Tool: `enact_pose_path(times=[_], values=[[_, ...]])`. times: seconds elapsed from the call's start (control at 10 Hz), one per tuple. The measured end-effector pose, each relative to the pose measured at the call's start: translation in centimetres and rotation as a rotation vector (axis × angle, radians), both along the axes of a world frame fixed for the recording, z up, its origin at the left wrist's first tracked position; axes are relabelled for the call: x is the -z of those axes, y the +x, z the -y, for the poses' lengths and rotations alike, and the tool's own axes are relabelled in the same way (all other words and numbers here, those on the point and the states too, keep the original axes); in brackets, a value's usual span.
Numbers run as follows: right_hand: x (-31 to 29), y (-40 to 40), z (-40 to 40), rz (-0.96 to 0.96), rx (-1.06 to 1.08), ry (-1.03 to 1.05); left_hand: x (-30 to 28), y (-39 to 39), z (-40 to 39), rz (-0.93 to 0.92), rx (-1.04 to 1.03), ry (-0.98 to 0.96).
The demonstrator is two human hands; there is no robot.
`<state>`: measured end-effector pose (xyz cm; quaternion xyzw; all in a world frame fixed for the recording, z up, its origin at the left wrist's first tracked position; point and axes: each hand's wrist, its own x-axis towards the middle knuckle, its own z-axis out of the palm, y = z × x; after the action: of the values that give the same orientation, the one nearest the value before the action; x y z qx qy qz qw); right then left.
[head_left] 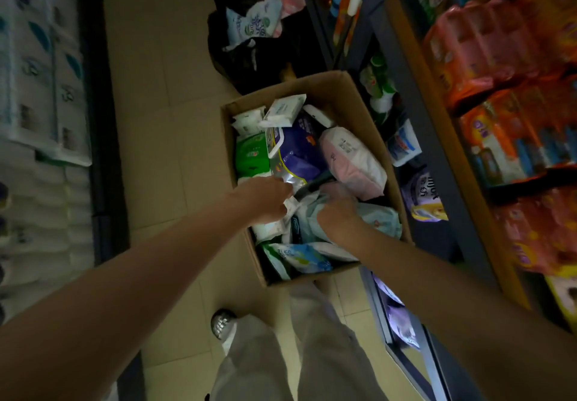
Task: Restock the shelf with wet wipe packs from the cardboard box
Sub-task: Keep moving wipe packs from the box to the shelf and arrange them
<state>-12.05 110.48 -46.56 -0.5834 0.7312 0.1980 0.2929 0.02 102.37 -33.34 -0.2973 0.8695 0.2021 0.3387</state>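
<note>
Both hands' fingers [287,204] pinch crinkly plastic packs [312,222] inside boxy cardboard box [368,110].

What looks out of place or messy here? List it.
The packs in the cardboard box lie jumbled at all angles, not stacked. Behind it, loose packs spill over a dark bag on the floor. Both hands, left hand and right hand, dig among the packs.

Cardboard box [352,94] on floor [162,119] — shelf [443,138] right — packs [352,163] inside.
</note>
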Motion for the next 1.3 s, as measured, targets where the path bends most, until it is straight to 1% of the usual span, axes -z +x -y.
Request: enact_pose_path(times=[0.1, 0.2, 0.3, 0.4, 0.5, 0.6, 0.7, 0.8, 0.9, 1.0, 1.1, 1.2, 1.3], values=[[2.2, -1.8, -0.9, -0.132, -0.424, 0.04, -0.4, 0.6, 0.2, -0.007, 0.049, -0.012], [-6.2, -2.6, 0.6, 0.131, -0.406, 0.141, -1.4, 1.4, 1.0, -0.029, 0.046, -0.028], [-14.9, -3.1, 4.0, 0.183, -0.36, 0.232, -2.6, 2.6, 1.6, -0.114, -0.016, 0.064], [-21.8, -0.8, 8.1, 0.346, -0.409, 0.085, -6.0, 4.3, 1.9, -0.244, -0.169, 0.107], [-28.7, 4.0, 11.8, 0.467, -0.434, -0.077, -11.3, 8.0, 4.1, -0.321, -0.191, -0.209], [-35.7, 9.5, 14.3, 0.534, -0.514, -0.247, -18.2, 13.8, 6.3, -0.393, -0.237, -0.398], [-43.2, 15.7, 15.7, 0.529, -0.655, -0.368, -25.2, 20.8, 6.4, -0.59, -0.441, -0.438], [-50.4, 22.3, 15.7, 0.509, -0.804, -0.555, -31.7, 27.9, 5.0, -0.712, -0.52, -0.549], [-56.4, 29.0, 14.3, 0.513, -0.922, -0.742, -37.5, 35.2, 3.1, -0.791, -0.557, -0.7], [-60.7, 34.9, 12.5, 0.72, -0.858, -0.905, -43.2, 41.8, 0.5, -0.841, -0.579, -0.863], [-62.2, 39.7, 11.9, 1.193, -0.625, -0.833, -47.9, 48.0, -2.7, -0.916, -0.642, -1.024], [-61.8, 45.1, 10.8, 1.069, -0.682, -0.692, -51.1, 53.5, -6.2, -1.062, -0.736, -1.173], [-62.3, 51.3, 10.0, 0.922, -0.793, -1.034, -53.3, 57.9, -9.4, -1.243, -0.85, -1.244]])
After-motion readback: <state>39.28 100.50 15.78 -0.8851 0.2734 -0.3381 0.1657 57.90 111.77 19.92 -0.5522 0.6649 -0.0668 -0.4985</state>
